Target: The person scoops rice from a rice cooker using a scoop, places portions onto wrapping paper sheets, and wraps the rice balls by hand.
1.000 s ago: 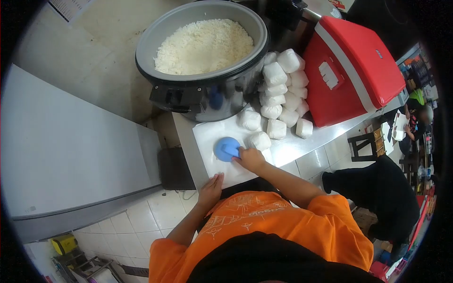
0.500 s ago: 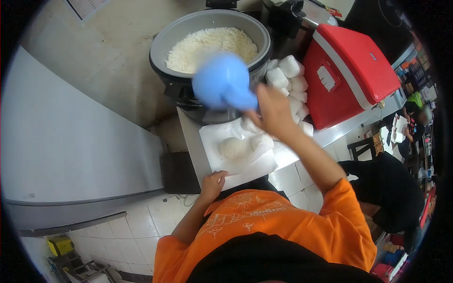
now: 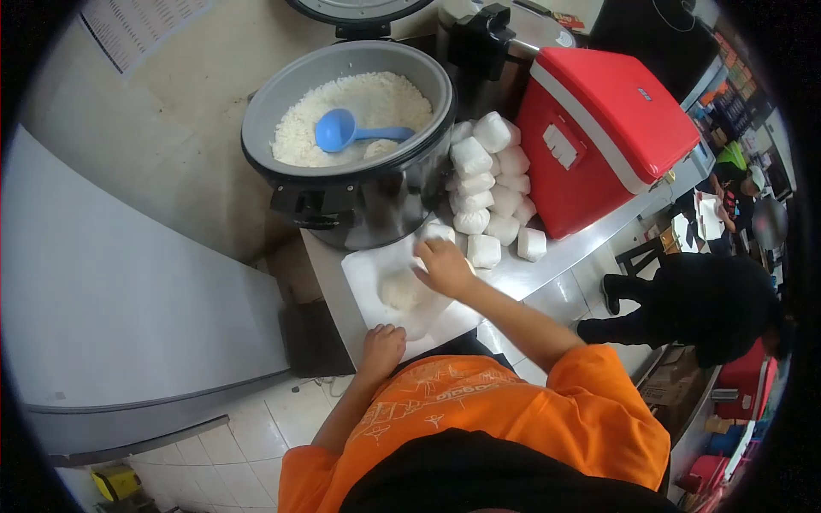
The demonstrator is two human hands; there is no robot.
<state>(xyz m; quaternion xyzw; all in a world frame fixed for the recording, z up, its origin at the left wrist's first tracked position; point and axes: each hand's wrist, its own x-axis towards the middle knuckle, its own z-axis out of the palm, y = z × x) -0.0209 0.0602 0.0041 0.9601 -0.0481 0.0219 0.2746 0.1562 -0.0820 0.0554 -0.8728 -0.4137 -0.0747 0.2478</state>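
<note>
A mound of rice lies on white paper at the counter's left end. My left hand is closed at the paper's near edge; whether it pinches the sheet is too small to tell. Above the paper's right part is my right hand, fingers bent down beside a white wrapped packet; what is under the fingertips is hidden. The blue scoop rests on the rice in the large cooker. Several white wrapped packets are piled right of the cooker.
A red cooler stands on the metal counter behind the packets. Another cooker is at the back. A grey cabinet fills the left. Other people are at the right.
The blue scoop went from the mound on the paper to the cooker and was let go there. My right hand has come back down over the paper. The view has shifted slightly.
</note>
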